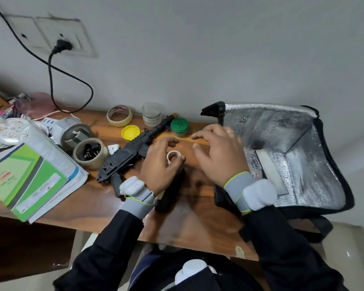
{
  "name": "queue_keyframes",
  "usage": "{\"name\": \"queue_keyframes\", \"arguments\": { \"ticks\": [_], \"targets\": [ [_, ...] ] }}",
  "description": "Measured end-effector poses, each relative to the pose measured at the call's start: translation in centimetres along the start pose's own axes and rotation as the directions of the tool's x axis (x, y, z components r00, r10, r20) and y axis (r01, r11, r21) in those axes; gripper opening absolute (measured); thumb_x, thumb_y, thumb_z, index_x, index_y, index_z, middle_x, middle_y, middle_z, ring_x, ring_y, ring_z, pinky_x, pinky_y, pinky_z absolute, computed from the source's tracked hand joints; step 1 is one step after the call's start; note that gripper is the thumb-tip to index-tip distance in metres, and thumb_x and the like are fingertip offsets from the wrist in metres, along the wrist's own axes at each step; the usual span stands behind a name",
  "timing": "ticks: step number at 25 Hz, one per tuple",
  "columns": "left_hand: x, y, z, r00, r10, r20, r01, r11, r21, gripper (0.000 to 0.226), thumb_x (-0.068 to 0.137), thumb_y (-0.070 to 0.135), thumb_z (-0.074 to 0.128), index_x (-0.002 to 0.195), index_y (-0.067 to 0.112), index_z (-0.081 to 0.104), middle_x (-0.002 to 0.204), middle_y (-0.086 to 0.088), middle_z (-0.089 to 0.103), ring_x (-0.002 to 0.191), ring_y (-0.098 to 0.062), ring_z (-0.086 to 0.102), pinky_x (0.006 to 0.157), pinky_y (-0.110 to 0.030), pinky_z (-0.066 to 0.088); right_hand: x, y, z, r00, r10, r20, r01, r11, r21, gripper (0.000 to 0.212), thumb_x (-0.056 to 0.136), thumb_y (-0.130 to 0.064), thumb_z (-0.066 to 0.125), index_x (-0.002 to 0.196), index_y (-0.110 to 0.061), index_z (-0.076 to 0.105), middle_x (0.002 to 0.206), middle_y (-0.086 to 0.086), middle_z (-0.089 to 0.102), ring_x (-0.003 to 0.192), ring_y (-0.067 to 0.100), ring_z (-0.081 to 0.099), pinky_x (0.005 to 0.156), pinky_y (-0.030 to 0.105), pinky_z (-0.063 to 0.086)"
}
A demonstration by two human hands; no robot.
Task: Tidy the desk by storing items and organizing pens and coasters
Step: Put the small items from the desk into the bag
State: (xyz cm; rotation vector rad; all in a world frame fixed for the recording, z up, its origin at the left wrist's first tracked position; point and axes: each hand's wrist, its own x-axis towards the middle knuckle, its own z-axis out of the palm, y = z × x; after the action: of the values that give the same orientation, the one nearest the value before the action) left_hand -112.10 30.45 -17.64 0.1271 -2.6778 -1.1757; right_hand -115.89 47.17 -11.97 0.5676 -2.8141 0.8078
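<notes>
Farthest left, a stack of books [27, 181] lies at the counter [198, 217] edge; it is stiff and fairly heavy, best lifted from underneath with both hands. Next to it a brown tape roll [90, 153] stands flat with black clips inside, so it should be carried level or the clips will spill. Behind, a masking tape roll [119, 115] and a yellow lid [130, 132] are light and rigid, and a pinch on the rim will do for either. The toy gun [130, 153] lies diagonally across the middle; it looks like hard plastic, awkwardly long, and is probably easiest to take at the thick body. A clear jar [152, 114] and a green-lidded jar [179, 127] stand near the wall, smooth-sided and likely slippery, so they want a wrap around the body and not the lid.

The left hand [159, 164] holds the small roll [169, 154] just above the counter, its grip narrow, thumb and fingers curled round the ring. That roll is light and stiff, and the rim gives a sure hold. The right hand [219, 158] hovers beside it, grip wide, fingers spread and holding nothing. At the far right the bag [303, 143] gapes open with its foil lining showing; its walls are soft and may sag when things are dropped in.
</notes>
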Motion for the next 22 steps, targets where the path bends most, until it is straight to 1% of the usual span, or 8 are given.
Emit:
{"name": "queue_keyframes", "arguments": {
  "ticks": [2, 4, 6, 7, 9, 14, 18, 22],
  "targets": [
    [0.4, -1.0, -0.6, 0.999, 0.003, 0.046, -0.002, 1.0, -0.015, 0.037, 0.085, 0.028, 0.07, 0.119, 0.026, 0.056, 0.113, 0.006, 0.058, 0.111, -0.018, 0.051, 0.091, -0.037, 0.047, 0.5, -1.0, 0.9, 0.999, 0.027, 0.026, -0.025, 0.996, -0.087, 0.021, 0.085, -0.038, 0.059, 0.104, -0.035, 0.069, 0.108, -0.011, 0.062, 0.107, 0.022, 0.051, 0.095, 0.036, 0.029],
    [1.0, -2.2, -1.3, 0.995, 0.017, 0.096, -0.015, 1.0, -0.021, 0.037, 0.085, 0.027, 0.069, 0.12, 0.026, 0.056, 0.112, 0.006, 0.058, 0.111, -0.017, 0.05, 0.091, -0.038, 0.048, 0.8, -2.0, 1.9, 0.998, 0.057, 0.031, -0.052, 0.987, -0.149, 0.021, 0.086, -0.04, 0.057, 0.104, -0.035, 0.068, 0.107, -0.011, 0.062, 0.108, 0.021, 0.053, 0.104, 0.04, 0.024],
    [1.8, -3.9, -2.3, 0.992, 0.035, 0.123, -0.032, 0.999, -0.024, 0.036, 0.085, 0.028, 0.069, 0.119, 0.025, 0.057, 0.111, 0.006, 0.059, 0.111, -0.017, 0.05, 0.093, -0.036, 0.045, 1.1, -3.2, 3.1, 0.996, 0.081, 0.033, -0.072, 0.975, -0.208, 0.022, 0.087, -0.042, 0.053, 0.103, -0.035, 0.067, 0.107, -0.011, 0.063, 0.108, 0.02, 0.054, 0.115, 0.047, 0.012],
    [2.1, -4.6, -2.7, 0.99, 0.045, 0.131, -0.043, 0.999, -0.017, 0.036, 0.085, 0.028, 0.069, 0.119, 0.024, 0.057, 0.111, 0.005, 0.06, 0.111, -0.018, 0.05, 0.093, -0.033, 0.042, 1.2, -3.5, 3.5, 0.995, 0.09, 0.033, -0.08, 0.969, -0.235, 0.022, 0.087, -0.042, 0.052, 0.102, -0.034, 0.066, 0.106, -0.011, 0.063, 0.107, 0.02, 0.055, 0.118, 0.05, 0.005],
    [2.6, -6.3, -3.8, 0.986, 0.049, 0.162, -0.052, 0.998, 0.016, 0.038, 0.085, 0.027, 0.069, 0.121, 0.024, 0.057, 0.113, 0.002, 0.061, 0.114, -0.02, 0.048, 0.092, -0.029, 0.038, 1.6, -4.5, 4.7, 0.993, 0.112, 0.049, -0.095, 0.958, -0.271, 0.022, 0.087, -0.043, 0.05, 0.1, -0.034, 0.065, 0.105, -0.011, 0.064, 0.105, 0.019, 0.056, 0.119, 0.051, -0.002],
    [3.7, -10.7, -6.3, 0.985, 0.002, 0.171, -0.021, 0.994, 0.109, 0.041, 0.085, 0.027, 0.068, 0.124, 0.022, 0.056, 0.12, -0.002, 0.059, 0.116, -0.024, 0.046, 0.098, -0.033, 0.038, 2.9, -6.4, 7.8, 0.956, 0.215, 0.199, -0.168, 0.959, -0.227, 0.02, 0.09, -0.044, 0.048, 0.104, -0.037, 0.061, 0.108, -0.011, 0.06, 0.11, 0.02, 0.055, 0.119, 0.047, 0.001],
    [4.5, -12.8, -6.9, 0.982, -0.018, 0.187, -0.003, 0.994, 0.112, 0.041, 0.085, 0.027, 0.067, 0.124, 0.019, 0.056, 0.118, -0.004, 0.059, 0.114, -0.026, 0.047, 0.097, -0.036, 0.037, 4.0, -7.2, 9.9, 0.935, 0.212, 0.284, -0.152, 0.964, -0.217, 0.019, 0.093, -0.045, 0.047, 0.106, -0.039, 0.058, 0.114, -0.013, 0.057, 0.116, 0.02, 0.051, 0.118, 0.046, 0.006],
    [6.2, -13.6, -6.7, 0.982, -0.015, 0.188, -0.003, 0.996, 0.092, 0.038, 0.084, 0.028, 0.065, 0.12, 0.019, 0.057, 0.112, -0.003, 0.06, 0.109, -0.027, 0.048, 0.095, -0.038, 0.039, 6.1, -7.9, 11.8, 0.929, 0.204, 0.308, -0.14, 0.966, -0.217, 0.021, 0.091, -0.045, 0.049, 0.11, -0.039, 0.057, 0.117, -0.01, 0.056, 0.117, 0.022, 0.052, 0.118, 0.043, 0.011]
  ]
}}
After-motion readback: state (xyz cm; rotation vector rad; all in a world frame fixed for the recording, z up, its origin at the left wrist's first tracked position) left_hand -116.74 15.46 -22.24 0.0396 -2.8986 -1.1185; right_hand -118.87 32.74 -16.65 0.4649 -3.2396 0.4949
